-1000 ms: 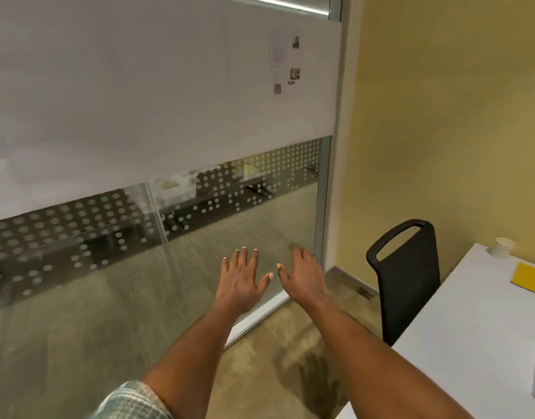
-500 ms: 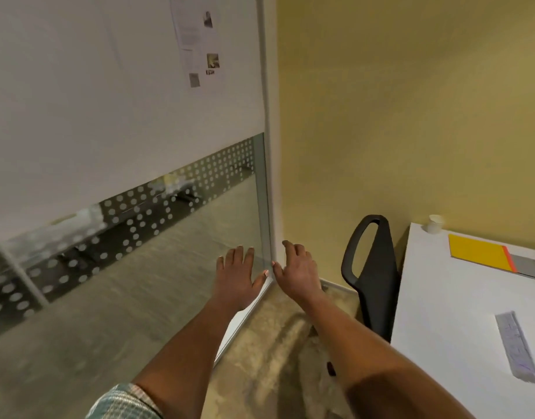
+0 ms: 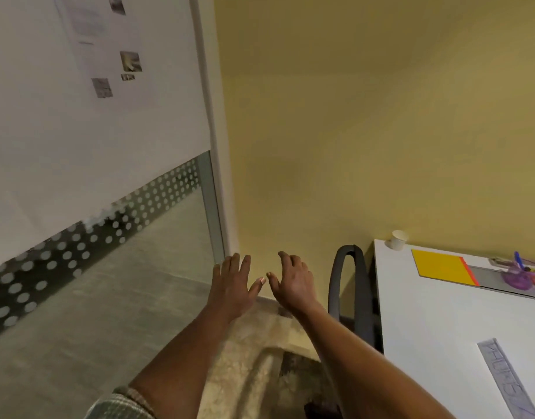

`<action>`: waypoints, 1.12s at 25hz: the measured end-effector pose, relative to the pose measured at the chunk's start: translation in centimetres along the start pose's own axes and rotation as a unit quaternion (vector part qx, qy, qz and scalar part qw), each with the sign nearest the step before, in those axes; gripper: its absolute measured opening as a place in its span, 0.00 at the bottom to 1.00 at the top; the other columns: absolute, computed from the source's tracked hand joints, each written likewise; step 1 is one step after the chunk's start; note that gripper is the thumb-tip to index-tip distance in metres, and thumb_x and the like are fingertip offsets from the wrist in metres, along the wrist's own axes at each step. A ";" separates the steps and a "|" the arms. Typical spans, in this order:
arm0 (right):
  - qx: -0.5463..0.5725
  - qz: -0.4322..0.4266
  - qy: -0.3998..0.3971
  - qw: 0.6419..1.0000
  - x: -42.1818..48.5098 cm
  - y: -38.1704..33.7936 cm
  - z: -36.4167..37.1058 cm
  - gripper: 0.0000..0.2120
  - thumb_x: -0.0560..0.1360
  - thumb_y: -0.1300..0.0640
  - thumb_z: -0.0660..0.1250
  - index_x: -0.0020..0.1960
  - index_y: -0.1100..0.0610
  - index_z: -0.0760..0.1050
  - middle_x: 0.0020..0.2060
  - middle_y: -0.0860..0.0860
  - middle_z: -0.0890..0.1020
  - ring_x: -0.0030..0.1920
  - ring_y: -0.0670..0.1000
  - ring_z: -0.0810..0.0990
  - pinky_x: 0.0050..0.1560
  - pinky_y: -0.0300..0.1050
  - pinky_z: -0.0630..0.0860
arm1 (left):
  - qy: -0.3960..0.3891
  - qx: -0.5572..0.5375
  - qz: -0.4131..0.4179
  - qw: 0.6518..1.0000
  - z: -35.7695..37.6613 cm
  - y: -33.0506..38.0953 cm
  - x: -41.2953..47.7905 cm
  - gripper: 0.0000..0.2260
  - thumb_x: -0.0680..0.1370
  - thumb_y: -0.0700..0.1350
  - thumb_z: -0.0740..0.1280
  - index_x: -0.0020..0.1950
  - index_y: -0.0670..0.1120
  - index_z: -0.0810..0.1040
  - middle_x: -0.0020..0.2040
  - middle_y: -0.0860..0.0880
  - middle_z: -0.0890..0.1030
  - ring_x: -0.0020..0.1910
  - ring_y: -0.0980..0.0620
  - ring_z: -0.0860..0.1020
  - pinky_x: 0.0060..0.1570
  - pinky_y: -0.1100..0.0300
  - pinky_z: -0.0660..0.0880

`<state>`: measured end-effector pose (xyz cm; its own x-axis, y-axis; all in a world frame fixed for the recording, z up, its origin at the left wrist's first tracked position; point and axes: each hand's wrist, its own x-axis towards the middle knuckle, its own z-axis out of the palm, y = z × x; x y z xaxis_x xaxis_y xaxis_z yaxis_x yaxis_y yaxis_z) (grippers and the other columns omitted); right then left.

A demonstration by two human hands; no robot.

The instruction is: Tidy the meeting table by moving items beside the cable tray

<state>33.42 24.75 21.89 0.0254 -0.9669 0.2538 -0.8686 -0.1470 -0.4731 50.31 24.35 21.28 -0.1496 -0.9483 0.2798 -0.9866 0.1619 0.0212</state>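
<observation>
My left hand (image 3: 232, 285) and my right hand (image 3: 293, 282) are stretched out side by side over the floor, palms down, fingers spread, holding nothing. Both are left of the white meeting table (image 3: 435, 322), which fills the lower right. On the table's far edge stands a white paper cup (image 3: 398, 239). Beside it lies a yellow sheet with an orange edge (image 3: 440, 267), next to the grey cable tray strip (image 3: 487, 278). A purple transparent holder with pens (image 3: 520, 275) rests on the tray. A grey labelled strip (image 3: 508, 382) lies near the table's front.
A black chair (image 3: 355, 291) stands between my hands and the table's left edge. A yellow wall (image 3: 366, 131) is ahead. A glass partition with a dotted band (image 3: 78, 252) and a taped paper notice (image 3: 102, 46) runs along the left.
The view has swung to the right, bringing more of the table, the yellow sheet and the pen holder into sight. My hands stay outstretched and empty.
</observation>
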 end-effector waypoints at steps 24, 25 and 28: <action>-0.089 0.454 0.214 0.860 11.5 21.6 -3.6 0.30 0.79 0.41 0.60 0.77 0.51 0.58 0.73 0.54 0.67 0.69 0.57 0.69 0.68 0.53 0.68 | -0.104 -0.142 0.476 0.862 13.2 24.8 29.7 0.33 0.81 0.66 0.49 0.81 0.48 0.55 0.80 0.43 0.58 0.79 0.43 0.55 0.75 0.41 0.54; -0.085 0.459 0.212 0.858 10.9 21.9 -4.0 0.30 0.80 0.42 0.60 0.77 0.51 0.58 0.73 0.54 0.67 0.70 0.57 0.69 0.68 0.53 0.68 | -0.103 -0.151 0.482 0.857 13.2 25.5 29.6 0.34 0.81 0.66 0.48 0.81 0.49 0.53 0.81 0.43 0.56 0.80 0.43 0.53 0.76 0.41 0.51; -0.096 0.506 0.235 0.825 7.9 26.1 -4.8 0.29 0.80 0.43 0.60 0.77 0.51 0.58 0.73 0.53 0.68 0.69 0.56 0.69 0.67 0.53 0.68 | -0.116 -0.147 0.525 0.831 14.3 31.7 27.8 0.34 0.81 0.66 0.47 0.82 0.49 0.51 0.82 0.44 0.54 0.81 0.45 0.51 0.77 0.42 0.48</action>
<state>8.60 14.31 15.63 -0.9154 -0.3805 0.1317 -0.3913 0.7637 -0.5134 13.92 -0.77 15.98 -0.9590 -0.2646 0.1014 -0.2515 0.9597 0.1253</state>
